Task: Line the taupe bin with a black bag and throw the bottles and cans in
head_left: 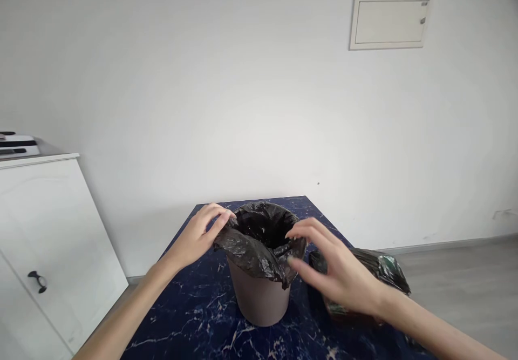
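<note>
A grey-brown trash can (261, 300) stands upright, lined with a black trash bag (257, 252) whose edge is folded down over the rim. My left hand (202, 229) grips the bag at the left side of the rim, thumb and fingers close together. At the right side, my right hand (329, 263) is at the folded edge with its thumb and fingers apart. Its fingertips are near or touching the plastic; which of these cannot be told. The inside of the bag is dark.
The can rests on a dark blue marble-patterned table (194, 306) against a white wall. Behind my right forearm lies a black plastic bundle (382, 268), partly hidden. A white cabinet (52, 230) with a black handle stands at the left, a white device (18, 145) on top.
</note>
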### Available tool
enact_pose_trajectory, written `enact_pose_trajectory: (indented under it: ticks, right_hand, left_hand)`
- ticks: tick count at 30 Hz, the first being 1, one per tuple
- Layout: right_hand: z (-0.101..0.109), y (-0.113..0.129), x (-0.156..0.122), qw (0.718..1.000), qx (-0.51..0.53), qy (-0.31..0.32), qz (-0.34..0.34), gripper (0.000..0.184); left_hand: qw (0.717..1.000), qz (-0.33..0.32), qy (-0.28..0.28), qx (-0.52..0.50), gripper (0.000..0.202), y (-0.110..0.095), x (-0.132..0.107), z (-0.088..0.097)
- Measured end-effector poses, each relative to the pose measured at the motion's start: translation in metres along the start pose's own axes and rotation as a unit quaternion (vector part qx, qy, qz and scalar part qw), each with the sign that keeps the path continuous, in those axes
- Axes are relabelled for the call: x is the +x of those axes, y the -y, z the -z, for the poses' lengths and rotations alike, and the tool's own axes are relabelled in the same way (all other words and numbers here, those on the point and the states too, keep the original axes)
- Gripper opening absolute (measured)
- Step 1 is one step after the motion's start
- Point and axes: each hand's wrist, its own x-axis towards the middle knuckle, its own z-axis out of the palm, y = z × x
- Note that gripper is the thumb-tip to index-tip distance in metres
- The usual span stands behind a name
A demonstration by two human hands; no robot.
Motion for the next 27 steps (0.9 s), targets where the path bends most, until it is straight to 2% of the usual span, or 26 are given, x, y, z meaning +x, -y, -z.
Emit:
enact_pose_trajectory:
  ticks: [2, 4, 7, 10, 16, 18, 21, 24, 27]
  right_hand:
    - [-0.002, 0.01, -0.013, 0.998, -0.033, 0.038, 0.03, 0.045]
    - [-0.007, 0.011, -0.02, 0.995, -0.066, 0.052, 0.048, 0.052]
    - [-0.014, 0.005, -0.023, 0.989, -0.107, 0.06, 0.081, 0.032]
    - [-0.022, -0.001, -0.022, 0.983, -0.134, 0.058, 0.11, 0.013]
    - [-0.03, -0.005, -0.022, 0.98, -0.144, 0.029, 0.131, 0.014]
    - [-0.03, -0.006, -0.023, 0.979, -0.149, 0.026, 0.134, 0.016]
    - [-0.03, -0.008, -0.023, 0.979, -0.151, 0.027, 0.135, 0.017]
    - [-0.029, -0.01, -0.023, 0.979, -0.154, 0.029, 0.129, 0.018]
    - [-0.03, -0.014, -0.023, 0.979, -0.156, 0.025, 0.127, 0.019]
  left_hand:
    - [1.0, -0.001, -0.014, 0.019, 0.046, 0.001, -0.01, -0.002]
    - [0.999, 0.005, -0.021, 0.036, 0.046, 0.004, -0.021, -0.003]
    - [0.998, 0.014, -0.037, 0.046, 0.044, 0.01, -0.035, -0.007]
    - [0.996, 0.025, -0.076, 0.034, 0.039, 0.014, -0.049, -0.012]
    - [0.994, 0.025, -0.105, -0.005, 0.033, 0.016, -0.062, -0.023]
    - [0.996, 0.027, -0.09, -0.003, 0.039, 0.017, -0.057, -0.021]
    - [0.999, 0.035, -0.014, 0.034, 0.05, 0.02, -0.04, -0.01]
    - [0.993, 0.06, 0.066, 0.079, 0.044, 0.02, -0.023, 0.002]
    - [0.99, 0.07, 0.077, 0.095, 0.028, 0.018, -0.018, 0.009]
